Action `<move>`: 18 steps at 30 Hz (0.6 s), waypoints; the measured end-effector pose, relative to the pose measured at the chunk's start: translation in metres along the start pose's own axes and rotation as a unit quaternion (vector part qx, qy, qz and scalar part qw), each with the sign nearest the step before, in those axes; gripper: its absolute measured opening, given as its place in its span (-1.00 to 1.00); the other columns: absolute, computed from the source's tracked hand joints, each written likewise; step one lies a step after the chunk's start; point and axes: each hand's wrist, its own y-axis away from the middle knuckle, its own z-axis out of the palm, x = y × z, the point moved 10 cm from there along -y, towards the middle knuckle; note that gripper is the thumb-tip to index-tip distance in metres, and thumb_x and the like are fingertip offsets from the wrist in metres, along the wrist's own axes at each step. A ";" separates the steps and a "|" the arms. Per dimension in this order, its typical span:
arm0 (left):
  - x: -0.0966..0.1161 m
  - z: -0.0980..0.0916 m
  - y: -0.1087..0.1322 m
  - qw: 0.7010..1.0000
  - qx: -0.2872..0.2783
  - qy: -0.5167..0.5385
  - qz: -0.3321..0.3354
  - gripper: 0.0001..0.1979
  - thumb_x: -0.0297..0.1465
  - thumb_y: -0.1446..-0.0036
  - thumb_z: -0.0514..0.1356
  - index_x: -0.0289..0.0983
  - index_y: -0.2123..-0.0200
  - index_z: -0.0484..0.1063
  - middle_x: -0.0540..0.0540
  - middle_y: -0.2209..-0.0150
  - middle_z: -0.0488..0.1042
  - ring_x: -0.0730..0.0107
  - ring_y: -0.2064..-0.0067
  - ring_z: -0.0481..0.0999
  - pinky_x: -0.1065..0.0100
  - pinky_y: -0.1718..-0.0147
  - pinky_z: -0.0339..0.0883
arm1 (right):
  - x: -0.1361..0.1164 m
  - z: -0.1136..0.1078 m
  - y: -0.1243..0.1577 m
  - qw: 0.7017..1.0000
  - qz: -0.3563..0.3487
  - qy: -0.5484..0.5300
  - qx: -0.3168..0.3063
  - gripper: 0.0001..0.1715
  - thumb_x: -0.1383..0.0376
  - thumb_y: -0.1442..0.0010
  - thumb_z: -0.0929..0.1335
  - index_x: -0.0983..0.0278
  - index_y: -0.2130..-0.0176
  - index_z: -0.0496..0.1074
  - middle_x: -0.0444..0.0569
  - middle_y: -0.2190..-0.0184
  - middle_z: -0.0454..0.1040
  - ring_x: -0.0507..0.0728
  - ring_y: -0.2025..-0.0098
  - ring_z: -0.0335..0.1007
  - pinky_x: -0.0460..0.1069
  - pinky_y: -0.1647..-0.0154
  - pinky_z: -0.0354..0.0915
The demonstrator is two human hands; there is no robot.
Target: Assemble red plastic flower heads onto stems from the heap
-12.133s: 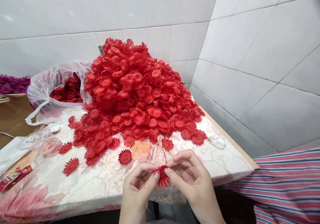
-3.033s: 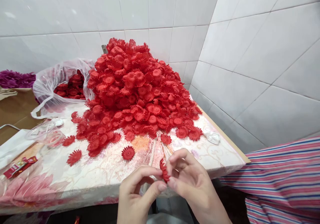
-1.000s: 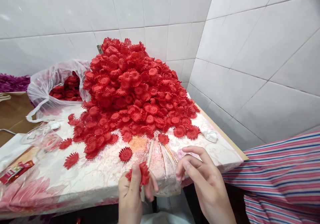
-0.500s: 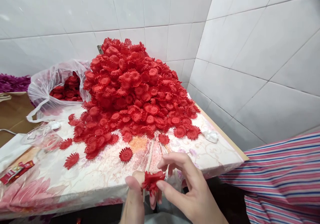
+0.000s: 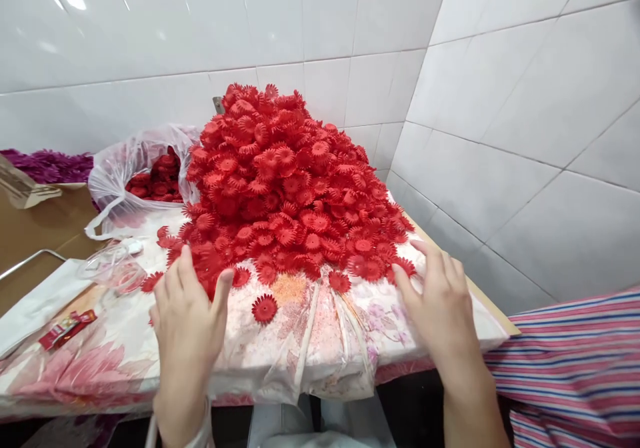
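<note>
A tall heap of red paper-like flower pieces covers the back middle of the table. My left hand is at the heap's lower left edge, thumb and fingers apart; whether its fingertips touch the pieces is hard to tell. At the lower right edge, my right hand has its thumb and index finger spread near a red piece. Neither hand holds anything that shows. One single red flower lies in front of the heap, left of some pale thin strips.
A clear plastic bag with red pieces stands at the left, near a cardboard box and purple flowers. A red wrapper lies front left. Striped cloth hangs at the right, beside the tiled wall.
Both hands have parted from the front edge and moved up toward the two sides of the heap. The red flower bunch between them is gone from view. The camera view has shifted slightly left.
</note>
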 end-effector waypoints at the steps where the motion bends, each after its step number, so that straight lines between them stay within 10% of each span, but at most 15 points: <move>1: -0.005 -0.004 -0.009 0.998 -0.002 -0.058 -0.001 -0.08 0.19 -0.09 -0.18 -0.49 -0.18 0.23 -0.59 -0.14 0.26 -0.53 -0.16 0.17 -0.38 0.00 0.03 | 0.006 -0.001 -0.001 1.000 0.013 0.005 0.010 -0.72 0.27 -0.17 0.26 0.31 0.11 0.36 0.19 0.21 0.50 0.34 0.14 0.39 0.25 0.12 0.31; 6: -0.012 -0.017 -0.001 0.996 0.042 -0.047 0.058 -0.45 -0.03 -0.20 -0.03 -0.32 0.01 0.42 -0.38 0.00 0.44 -0.17 -0.08 0.36 -0.07 -0.05 0.20 | 0.006 -0.011 0.015 0.993 0.076 -0.079 0.049 -0.80 0.26 -0.18 0.30 0.25 0.16 0.39 0.09 0.24 0.52 0.25 0.23 0.46 0.15 0.16 0.35; 9: -0.009 0.023 0.026 0.991 -0.096 0.043 0.084 -0.66 -0.12 -0.18 0.06 -0.23 0.24 0.48 -0.22 0.22 0.55 0.01 0.12 0.50 0.08 0.12 0.38 | -0.006 -0.008 0.024 0.982 0.086 -0.164 0.039 -0.85 0.29 -0.19 0.31 0.22 0.18 0.40 0.03 0.25 0.52 0.21 0.22 0.45 0.14 0.11 0.32; 13: -0.005 0.055 0.051 0.980 -0.148 0.131 0.011 -0.61 -0.20 -0.08 0.14 -0.28 0.07 0.41 -0.25 0.17 0.55 -0.02 0.09 0.51 -0.04 0.05 0.32 | -0.021 0.001 0.032 0.965 0.077 -0.252 -0.013 -0.86 0.34 -0.19 0.32 0.20 0.19 0.41 0.00 0.26 0.52 0.19 0.20 0.43 0.10 0.13 0.32; 18: 0.007 0.061 0.075 0.911 -0.131 0.369 -0.131 -0.70 -0.32 -0.05 0.22 -0.16 0.10 0.41 -0.04 0.26 0.54 0.30 0.25 0.58 0.33 0.23 0.46 | -0.057 0.032 0.049 0.891 0.103 -0.407 -0.172 -0.93 0.34 -0.15 0.36 0.17 0.28 0.44 -0.13 0.43 0.49 0.09 0.38 0.42 -0.05 0.35 0.34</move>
